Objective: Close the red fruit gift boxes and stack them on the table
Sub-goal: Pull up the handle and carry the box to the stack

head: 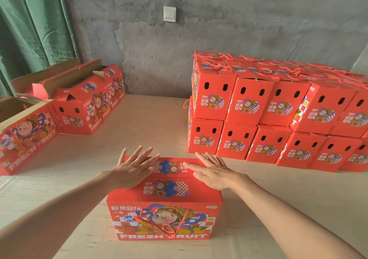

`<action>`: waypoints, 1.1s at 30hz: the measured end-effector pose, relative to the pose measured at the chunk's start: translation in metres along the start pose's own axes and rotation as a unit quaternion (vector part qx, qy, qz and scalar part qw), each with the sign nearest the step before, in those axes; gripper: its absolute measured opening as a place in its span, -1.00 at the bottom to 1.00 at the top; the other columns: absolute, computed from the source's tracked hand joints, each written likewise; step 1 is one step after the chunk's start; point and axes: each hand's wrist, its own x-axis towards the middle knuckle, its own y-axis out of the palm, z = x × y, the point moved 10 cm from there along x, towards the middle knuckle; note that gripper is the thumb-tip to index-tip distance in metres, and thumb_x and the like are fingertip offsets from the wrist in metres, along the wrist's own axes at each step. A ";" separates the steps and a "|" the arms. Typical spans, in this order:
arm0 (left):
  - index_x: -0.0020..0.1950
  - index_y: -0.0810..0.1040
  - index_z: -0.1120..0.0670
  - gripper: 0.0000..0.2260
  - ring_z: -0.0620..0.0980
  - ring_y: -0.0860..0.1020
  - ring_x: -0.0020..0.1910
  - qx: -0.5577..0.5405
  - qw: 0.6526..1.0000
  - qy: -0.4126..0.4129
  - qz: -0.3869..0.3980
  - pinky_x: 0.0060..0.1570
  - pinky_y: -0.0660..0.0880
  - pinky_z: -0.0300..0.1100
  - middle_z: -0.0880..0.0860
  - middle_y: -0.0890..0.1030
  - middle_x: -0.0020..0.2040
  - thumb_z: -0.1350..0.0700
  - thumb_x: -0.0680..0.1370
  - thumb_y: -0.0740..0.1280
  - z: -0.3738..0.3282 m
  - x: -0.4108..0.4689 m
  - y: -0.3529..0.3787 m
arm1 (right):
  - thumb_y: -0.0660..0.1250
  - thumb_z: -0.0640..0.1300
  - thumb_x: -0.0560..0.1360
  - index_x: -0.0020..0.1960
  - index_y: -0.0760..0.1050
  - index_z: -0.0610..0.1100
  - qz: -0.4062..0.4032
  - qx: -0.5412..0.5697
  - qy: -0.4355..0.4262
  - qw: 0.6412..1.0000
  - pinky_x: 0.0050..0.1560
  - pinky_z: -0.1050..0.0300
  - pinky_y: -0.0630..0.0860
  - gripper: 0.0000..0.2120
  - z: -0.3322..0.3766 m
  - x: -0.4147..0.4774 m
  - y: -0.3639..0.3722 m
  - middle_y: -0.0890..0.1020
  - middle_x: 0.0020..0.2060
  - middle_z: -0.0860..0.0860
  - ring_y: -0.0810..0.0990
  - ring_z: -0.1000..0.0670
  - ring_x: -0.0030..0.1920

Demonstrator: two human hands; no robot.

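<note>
Left hand, right hand: 2 flat palms, fingers spread, grasping nothing, pressing top flaps of gift box shut at near table edge; finished stack waits right

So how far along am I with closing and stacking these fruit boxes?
Mostly done, it seems. Done: a two-layer stack of closed boxes stands on the right of the table. In hand: your left hand and right hand press flat on the top flaps of the box in front, nearly shut. Left: at least three open boxes at far left to close and stack.
</note>
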 end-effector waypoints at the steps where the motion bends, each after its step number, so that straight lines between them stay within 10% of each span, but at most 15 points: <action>1: 0.40 -0.40 -0.23 -0.56 -0.02 -0.39 0.47 0.004 1.000 0.000 0.001 0.34 -0.47 0.13 -0.11 -0.33 0.52 -0.15 0.64 -0.19 -0.001 -0.001 -0.001 | -0.12 0.10 0.65 0.46 -0.07 0.36 -0.043 -0.010 -0.016 0.999 0.44 -0.07 -0.36 -0.59 0.006 0.002 -0.014 -0.23 0.53 0.06 -0.35 -0.04 0.50; 12: 0.44 -0.32 -0.27 -0.56 -0.04 -0.28 0.51 0.005 1.000 -0.016 -0.022 0.40 -0.40 0.16 -0.14 -0.21 0.55 -0.18 0.62 -0.18 -0.001 -0.004 -0.003 | 0.00 0.12 0.63 0.51 0.09 0.16 -0.159 0.026 -0.028 0.986 0.49 0.04 -0.06 -0.54 0.017 0.012 -0.008 0.15 0.52 0.04 0.06 0.03 0.51; 18: 0.48 0.27 -0.05 -0.56 0.01 0.16 0.50 -0.051 0.971 -0.147 -0.181 0.48 -0.14 0.08 -0.02 0.25 0.50 -0.14 0.62 0.05 0.003 -0.042 -0.023 | -0.03 0.25 0.58 0.41 0.27 -0.08 -0.153 0.012 0.080 0.985 0.37 -0.01 0.20 -0.44 -0.002 0.016 -0.013 0.40 0.36 -0.07 0.33 -0.08 0.36; 22: 0.34 0.46 0.13 -0.54 0.14 0.34 0.38 -0.163 0.908 -0.208 -0.325 0.43 0.12 0.10 0.13 0.40 0.39 -0.12 0.56 0.18 0.010 -0.108 -0.030 | -0.11 0.32 0.56 0.33 0.33 -0.15 -0.113 -0.034 0.102 0.988 0.23 -0.04 0.31 -0.36 -0.006 0.027 -0.015 0.50 0.26 -0.15 0.43 -0.14 0.26; 27: 0.51 0.05 0.28 -0.21 0.10 -0.09 0.53 -0.403 0.773 -0.381 -0.308 0.47 -0.04 0.08 0.17 -0.07 0.55 -0.15 0.51 0.30 0.004 -0.151 0.038 | -0.15 0.28 0.57 0.34 0.34 -0.18 -0.130 -0.045 0.137 0.981 0.25 -0.06 0.29 -0.35 -0.006 0.028 -0.015 0.50 0.23 -0.20 0.42 -0.16 0.26; 30: 0.33 0.29 0.28 -0.49 0.15 0.32 0.32 -0.570 0.654 -0.412 -0.278 0.36 0.29 0.05 0.17 0.30 0.36 -0.08 0.57 0.24 -0.016 -0.130 0.072 | -0.16 0.24 0.59 0.31 0.38 -0.21 -0.133 -0.050 0.164 0.976 0.25 -0.05 0.29 -0.35 -0.005 0.021 -0.016 0.51 0.23 -0.22 0.43 -0.18 0.26; 33: 0.14 0.40 0.22 -0.71 0.11 0.49 0.02 -0.646 0.616 -0.355 -0.277 0.03 0.50 0.01 0.17 0.48 0.05 0.02 0.64 0.07 -0.018 -0.096 0.063 | -0.16 0.22 0.59 0.23 0.48 -0.22 -0.129 -0.042 0.188 0.973 0.21 0.01 0.35 -0.35 -0.005 0.007 -0.012 0.56 0.19 -0.20 0.50 -0.16 0.22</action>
